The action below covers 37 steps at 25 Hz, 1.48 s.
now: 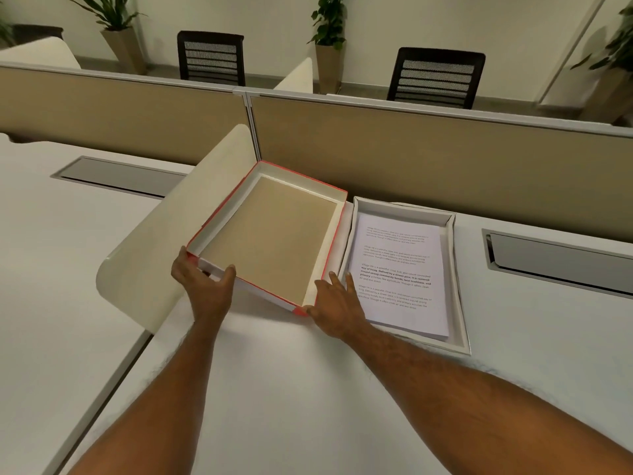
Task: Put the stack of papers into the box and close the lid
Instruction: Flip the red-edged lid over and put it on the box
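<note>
The lid [270, 231], red outside with a brown inner face, is held upturned and tilted above the desk. My left hand [205, 282] grips its near left corner, thumb over the rim. My right hand [337, 303] holds its near right corner, fingers spread along the edge. Just to the right lies the white box [460, 286], open, with the stack of printed papers [399, 272] flat inside it.
A cream curved divider [164, 241] stands on the white desk [308, 389] left of the lid. A beige partition [445, 159] runs behind. Grey cable hatches sit at the left [116, 174] and right [561, 260]. Two black chairs and potted plants stand beyond.
</note>
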Tool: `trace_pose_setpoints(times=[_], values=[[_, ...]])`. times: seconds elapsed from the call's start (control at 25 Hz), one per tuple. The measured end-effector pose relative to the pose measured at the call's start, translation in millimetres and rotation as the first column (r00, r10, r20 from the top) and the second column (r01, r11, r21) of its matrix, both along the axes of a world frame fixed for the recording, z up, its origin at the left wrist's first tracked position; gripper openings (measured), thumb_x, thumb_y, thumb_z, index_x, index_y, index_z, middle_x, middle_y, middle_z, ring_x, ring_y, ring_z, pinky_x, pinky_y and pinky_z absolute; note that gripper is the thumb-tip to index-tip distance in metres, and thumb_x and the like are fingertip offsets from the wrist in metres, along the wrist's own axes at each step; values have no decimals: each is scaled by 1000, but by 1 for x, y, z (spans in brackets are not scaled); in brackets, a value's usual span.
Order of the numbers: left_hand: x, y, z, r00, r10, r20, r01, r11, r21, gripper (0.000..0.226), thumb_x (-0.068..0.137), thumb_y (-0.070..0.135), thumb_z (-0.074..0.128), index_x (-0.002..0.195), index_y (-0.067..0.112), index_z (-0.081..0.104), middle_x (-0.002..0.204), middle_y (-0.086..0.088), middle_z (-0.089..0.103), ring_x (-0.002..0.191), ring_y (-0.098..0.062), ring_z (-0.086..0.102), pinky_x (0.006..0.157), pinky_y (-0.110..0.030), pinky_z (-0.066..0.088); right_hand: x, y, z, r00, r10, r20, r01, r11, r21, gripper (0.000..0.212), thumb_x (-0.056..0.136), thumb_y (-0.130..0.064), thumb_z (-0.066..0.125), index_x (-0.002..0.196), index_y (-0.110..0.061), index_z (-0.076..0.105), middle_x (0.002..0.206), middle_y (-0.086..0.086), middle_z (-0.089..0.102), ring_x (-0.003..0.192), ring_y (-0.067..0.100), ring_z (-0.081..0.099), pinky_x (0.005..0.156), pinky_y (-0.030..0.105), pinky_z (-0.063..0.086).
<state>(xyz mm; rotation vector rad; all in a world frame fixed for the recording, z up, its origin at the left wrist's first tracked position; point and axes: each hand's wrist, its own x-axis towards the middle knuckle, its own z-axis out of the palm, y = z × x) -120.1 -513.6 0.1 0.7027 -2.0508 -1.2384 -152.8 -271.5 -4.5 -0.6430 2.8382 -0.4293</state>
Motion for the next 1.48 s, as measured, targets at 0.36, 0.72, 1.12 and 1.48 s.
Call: trace_pose_setpoints(times=[0.36, 0.72, 1.12, 1.48], values=[[6, 59, 54, 937, -210, -279, 187, 976, -109, 111, 70, 14, 88, 152, 26, 15, 158, -9, 23, 126, 0, 48, 88, -30, 56, 1, -24, 90, 944, -60, 325, 242, 794, -557, 76, 84, -61, 57, 143, -17, 35, 151, 6, 41, 134, 25, 44, 103, 38, 40], [21, 131, 66, 923, -351, -159, 301, 914, -273, 100, 74, 17, 83, 144, 34, 14, 154, -21, 35, 125, -37, 56, 97, -49, 52, 5, -46, 172, 810, -184, 557, 585, 321, -745, 56, 81, -43, 72, 125, -15, 51, 115, 3, 61, 106, 22, 58, 81, 31, 45], [35, 109, 39, 976, -138, 166, 0, 769, 639, 63, 94, 64, 39, 112, 7, 60, 109, -9, 64, 111, -31, 58, 97, -46, 48, 5, 16, 206, 810, -21, 586, 583, -88, -808, 16, 86, -19, 70, 93, -23, 56, 94, 1, 61, 85, 17, 60, 71, 28, 52], [10, 137, 65, 978, -105, -178, 205, 615, 762, 33, 96, 25, 58, 124, 7, 56, 120, -8, 59, 122, -28, 57, 87, -33, 54, 7, 113, 203, 739, 54, 671, 668, -177, -722, 17, 94, -28, 49, 105, -18, 58, 93, 6, 65, 90, 22, 59, 88, 48, 49]])
